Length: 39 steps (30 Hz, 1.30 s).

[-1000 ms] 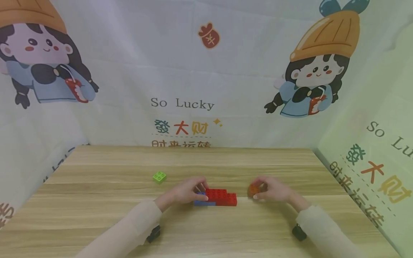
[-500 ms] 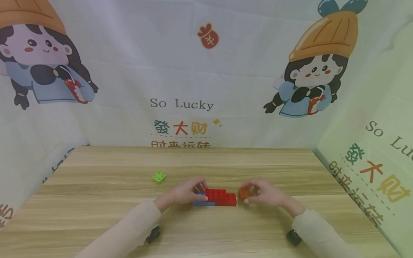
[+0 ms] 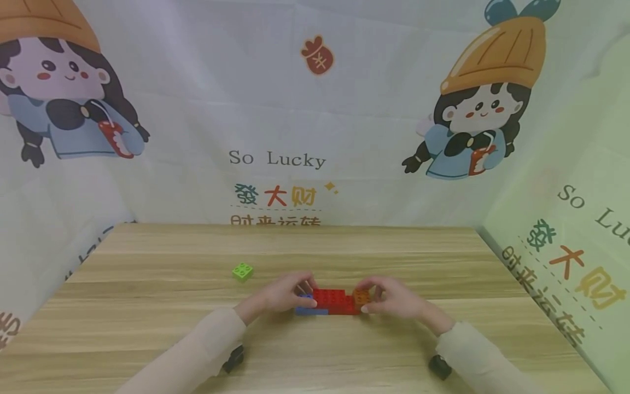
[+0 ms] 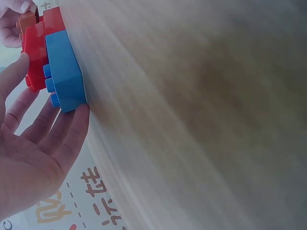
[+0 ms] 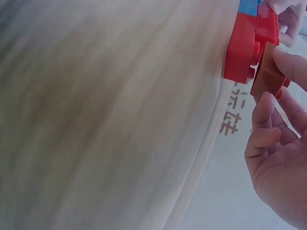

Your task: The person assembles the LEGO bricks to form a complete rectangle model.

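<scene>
A built piece of red bricks [image 3: 331,297] and a blue brick [image 3: 315,312] lies on the table. My left hand [image 3: 289,291] grips its left end, thumb in front and fingers behind; in the left wrist view, fingertips touch the blue brick [image 4: 67,72]. My right hand [image 3: 396,298] pinches an orange brick [image 3: 362,296] at the right end of the red bricks. In the right wrist view the orange brick [image 5: 268,72] is tilted above the studs of the lower red brick [image 5: 241,48]; whether they touch, I cannot tell.
A green brick [image 3: 243,271] lies on the wooden table [image 3: 172,306], behind and left of the built piece. Printed cloth [image 3: 275,120] hangs behind the table and along both sides.
My right hand has moved left with the orange brick, from apart on the right to over the right end of the red bricks. My left hand has stayed in place.
</scene>
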### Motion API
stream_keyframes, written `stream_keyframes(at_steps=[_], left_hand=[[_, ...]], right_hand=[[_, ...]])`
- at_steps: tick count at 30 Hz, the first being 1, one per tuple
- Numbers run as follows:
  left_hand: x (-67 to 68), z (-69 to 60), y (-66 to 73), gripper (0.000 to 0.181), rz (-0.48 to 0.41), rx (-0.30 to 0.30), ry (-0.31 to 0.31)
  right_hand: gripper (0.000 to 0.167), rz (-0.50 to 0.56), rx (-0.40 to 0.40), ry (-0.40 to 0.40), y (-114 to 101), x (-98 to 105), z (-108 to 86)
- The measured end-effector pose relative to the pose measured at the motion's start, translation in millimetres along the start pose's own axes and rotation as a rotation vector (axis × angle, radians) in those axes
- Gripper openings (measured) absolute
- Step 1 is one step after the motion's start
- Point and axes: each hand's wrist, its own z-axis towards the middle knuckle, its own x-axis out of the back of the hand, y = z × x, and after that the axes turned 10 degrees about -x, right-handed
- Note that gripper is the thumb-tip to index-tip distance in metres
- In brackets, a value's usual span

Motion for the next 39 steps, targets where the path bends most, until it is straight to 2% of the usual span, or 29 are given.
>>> stream_keyframes(at_steps=[7, 23, 39], left_hand=[[-0.2, -0.2, 0.5, 0.024, 0.005, 0.0, 0.002], [-0.5, 0.6, -1.0, 0.023, 0.014, 0.001, 0.002], [-0.7, 0.8, -0.5, 0.024, 0.012, -0.014, 0.007]], right_hand=[[0.036, 0.002, -0.01, -0.01, -2.0, -2.9, 4.5], [0.037, -0.075, 0.015, 0.022, -4.4, -8.4, 11.1], [0.037, -0.121, 0.021, 0.056, -6.5, -10.1, 9.6]])
